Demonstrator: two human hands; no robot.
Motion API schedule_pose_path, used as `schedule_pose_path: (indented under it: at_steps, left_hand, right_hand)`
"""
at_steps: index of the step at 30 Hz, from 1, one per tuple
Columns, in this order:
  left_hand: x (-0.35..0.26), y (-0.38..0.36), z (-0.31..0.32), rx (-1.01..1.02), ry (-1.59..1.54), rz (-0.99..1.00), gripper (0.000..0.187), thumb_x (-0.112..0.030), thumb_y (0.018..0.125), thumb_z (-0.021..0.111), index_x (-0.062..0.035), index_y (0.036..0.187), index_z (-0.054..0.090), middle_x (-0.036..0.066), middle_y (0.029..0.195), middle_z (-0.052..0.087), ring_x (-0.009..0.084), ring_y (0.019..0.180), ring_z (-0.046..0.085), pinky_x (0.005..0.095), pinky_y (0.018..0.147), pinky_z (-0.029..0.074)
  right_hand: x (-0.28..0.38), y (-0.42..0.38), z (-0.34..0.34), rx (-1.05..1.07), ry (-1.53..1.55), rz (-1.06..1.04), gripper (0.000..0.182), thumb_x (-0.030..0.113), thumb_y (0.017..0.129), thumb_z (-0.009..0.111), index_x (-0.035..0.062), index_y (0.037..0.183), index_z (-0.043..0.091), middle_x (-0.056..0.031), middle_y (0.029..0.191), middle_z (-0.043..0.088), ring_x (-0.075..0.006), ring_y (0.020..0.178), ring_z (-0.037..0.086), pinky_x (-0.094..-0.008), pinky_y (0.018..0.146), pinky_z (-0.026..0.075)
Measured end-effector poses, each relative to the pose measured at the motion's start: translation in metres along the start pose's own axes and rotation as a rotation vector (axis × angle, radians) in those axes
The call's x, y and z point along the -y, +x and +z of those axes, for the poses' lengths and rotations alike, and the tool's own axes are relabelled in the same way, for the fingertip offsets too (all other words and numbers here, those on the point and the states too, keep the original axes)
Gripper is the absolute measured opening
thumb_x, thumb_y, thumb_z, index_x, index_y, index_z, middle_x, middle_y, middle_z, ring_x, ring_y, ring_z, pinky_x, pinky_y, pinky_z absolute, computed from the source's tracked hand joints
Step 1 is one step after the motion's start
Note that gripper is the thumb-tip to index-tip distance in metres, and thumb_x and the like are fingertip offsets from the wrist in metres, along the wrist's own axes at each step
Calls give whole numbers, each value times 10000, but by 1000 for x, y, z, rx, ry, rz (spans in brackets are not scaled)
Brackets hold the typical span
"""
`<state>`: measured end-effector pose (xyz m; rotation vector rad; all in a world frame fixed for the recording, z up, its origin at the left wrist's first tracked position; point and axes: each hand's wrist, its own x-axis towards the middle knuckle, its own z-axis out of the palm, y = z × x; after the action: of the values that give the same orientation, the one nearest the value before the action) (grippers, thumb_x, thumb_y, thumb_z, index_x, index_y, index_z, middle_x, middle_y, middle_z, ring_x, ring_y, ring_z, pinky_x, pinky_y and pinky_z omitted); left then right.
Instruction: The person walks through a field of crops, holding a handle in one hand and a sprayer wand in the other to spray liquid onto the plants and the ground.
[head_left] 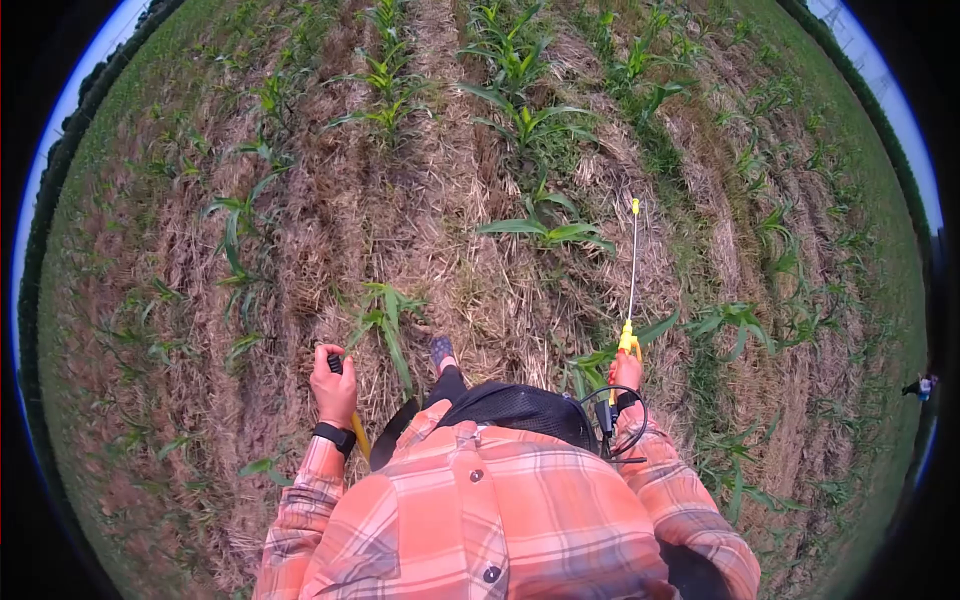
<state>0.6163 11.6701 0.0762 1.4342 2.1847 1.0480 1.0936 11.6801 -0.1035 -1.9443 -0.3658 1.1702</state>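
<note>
Wand point(630, 300) in right hand point(627, 373), fingers wrapped round the rear of its handle, no gap showing; whether the trigger is squeezed, can't tell; wand points ahead, nozzle point(635, 206) out beyond the hand, to the right of a maize plant point(548, 232); left hand point(333, 385) is a fist round the black grip of a yellow lever point(361, 436), held low beside the left hip.

For good handling, I'd say: wrist straight, so the tip doesn't wander; nozzle clear of leaves and soil, since grit could clog it; slack in the hose point(643, 425), as that loop by the right wrist looks easy to snag; lever strokes smooth and even, elbow loose; feet between the rows, as the straw point(440, 215) probably slides underfoot.

Materials: wand tube thin, straight, metallic-looking; handle and nozzle bright yellow, likely plastic; hose black, smooth, curled; pouch point(525, 412) at the waist black mesh, slightly bulging; shirt point(560, 510) orange plaid, soft, creased at the sleeves; maize leaves long, arching, pointed; straw dry, pale, brittle-looking, matted between green rows.
</note>
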Motion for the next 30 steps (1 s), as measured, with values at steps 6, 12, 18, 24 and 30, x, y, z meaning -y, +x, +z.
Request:
schedule_pose_path:
  at_steps: [6,12,18,24,30]
  left_hand:
    - [34,53,-3,-48,-75,-54,109,-45,715,539,-46,790,460,67,555,441,160,485,446,290,481,376]
    - [54,101,-11,-62,-183,-155,112,-27,715,523,-48,797,450,40,580,435,132,493,424,273,476,366]
    - [59,136,-5,-40,-157,-134,121,-23,715,526,-47,804,447,37,596,442,119,508,427,267,477,360]
    - [65,160,5,-39,-199,-169,114,-15,717,520,-41,804,451,35,619,449,125,531,428,267,498,363]
    - [49,193,14,-45,-125,-188,109,-19,719,518,-44,800,449,29,634,430,117,560,397,265,521,358]
  right_hand:
    - [17,7,99,140,-231,-106,251,278,806,519,68,669,506,-7,483,486,-95,339,414,-251,315,322]
    - [66,-25,192,366,-783,-385,290,326,802,512,44,807,580,-50,604,569,-141,503,525,-292,470,402]
    - [91,-41,248,716,-976,-616,306,347,798,495,59,869,567,-155,699,577,-287,668,573,-371,594,425]
    - [121,-40,275,987,-1026,-618,317,359,799,493,56,873,549,-169,704,568,-313,664,563,-379,585,419]
    - [138,-7,295,1078,-1041,-695,307,346,798,479,57,873,553,-174,735,572,-336,697,562,-419,601,417]
